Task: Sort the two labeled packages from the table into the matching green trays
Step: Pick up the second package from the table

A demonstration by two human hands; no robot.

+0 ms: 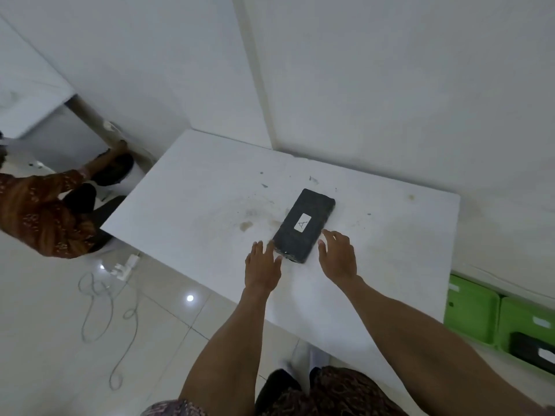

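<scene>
My left hand (262,262) lies open and flat, fingers spread, at the near-left corner of the black rectangular wrapped package with the white "A" label (304,225); its fingertips touch or all but touch that corner, and I cannot tell which. My right hand (338,256) is open too, fingers loosely curved, hovering just beside the near-right edge of the package with the forefinger reaching toward its long right side. Neither hand grips anything.

The package lies flat on the white tabletop (195,190), directly ahead of both hands and between them. Its long axis runs from near-left to far-right, so its short near end faces me and its two long sides are open to my palms. Both hands are about equally close; the left seems nearer contact. I judge the next move to be closing in on the long sides from either flank and lifting.

Off the table's right end, low on the floor, sit two green plastic trays: the nearer-left green tray (471,307) looks empty, while the right green tray (522,322) already holds a dark package with a white label (537,352). The tray labels are too blurred to read.
</scene>
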